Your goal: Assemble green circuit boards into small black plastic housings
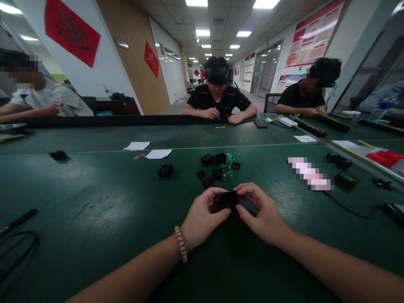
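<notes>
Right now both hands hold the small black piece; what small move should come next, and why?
Probably steady the black piece with the left hand and let the right hand reach to the pile of black and green parts just ahead, since both hands pinch one piece.

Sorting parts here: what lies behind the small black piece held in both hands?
Behind the small black piece, held by left hand and right hand, lie black housings and green circuit boards. Its underside is hidden.
</notes>
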Available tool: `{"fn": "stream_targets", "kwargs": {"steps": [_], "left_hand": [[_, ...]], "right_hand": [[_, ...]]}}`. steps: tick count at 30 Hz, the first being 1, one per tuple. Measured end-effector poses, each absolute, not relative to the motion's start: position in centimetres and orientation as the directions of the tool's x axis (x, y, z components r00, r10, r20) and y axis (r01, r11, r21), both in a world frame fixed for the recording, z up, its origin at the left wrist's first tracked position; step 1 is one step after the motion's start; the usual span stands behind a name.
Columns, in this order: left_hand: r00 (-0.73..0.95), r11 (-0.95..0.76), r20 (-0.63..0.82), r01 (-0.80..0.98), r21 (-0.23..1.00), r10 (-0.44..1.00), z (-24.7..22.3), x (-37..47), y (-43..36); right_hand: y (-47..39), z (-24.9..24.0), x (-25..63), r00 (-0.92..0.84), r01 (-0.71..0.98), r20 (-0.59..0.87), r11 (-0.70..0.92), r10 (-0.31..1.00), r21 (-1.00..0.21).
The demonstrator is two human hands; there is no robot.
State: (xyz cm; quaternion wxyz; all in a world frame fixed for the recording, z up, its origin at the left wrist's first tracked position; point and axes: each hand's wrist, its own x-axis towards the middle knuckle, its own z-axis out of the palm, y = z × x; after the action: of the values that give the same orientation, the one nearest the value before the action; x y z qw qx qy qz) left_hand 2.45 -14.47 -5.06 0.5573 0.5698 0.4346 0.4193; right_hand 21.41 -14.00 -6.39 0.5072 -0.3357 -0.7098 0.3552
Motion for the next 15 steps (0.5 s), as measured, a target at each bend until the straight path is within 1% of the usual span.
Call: {"fn": "stream_targets", "kwargs": {"steps": [4,11,15], "left_hand": [[0.234,0.01,-0.013,0.012,1.0,0.972,-5.09,2.48,-14.42],[0.138,0.02,-0.026,0.049,0.999,0.99,-5.05,2.41,-14.24],[0.118,0.045,-0.049,0.038,0.998,0.992,-4.69,2.41,-14.26]], "right_hand": [[-13.9,-6.54,21.38,-0.239,0.113,0.477,0.513,0.845,-0.851],[-13.85,-6.64,21.43,-0.183,0.106,0.391,0.413,0.902,-0.904],[-13.91,-6.44,21.49,-0.201,0.103,0.413,0.439,0.888,-0.893]]}}
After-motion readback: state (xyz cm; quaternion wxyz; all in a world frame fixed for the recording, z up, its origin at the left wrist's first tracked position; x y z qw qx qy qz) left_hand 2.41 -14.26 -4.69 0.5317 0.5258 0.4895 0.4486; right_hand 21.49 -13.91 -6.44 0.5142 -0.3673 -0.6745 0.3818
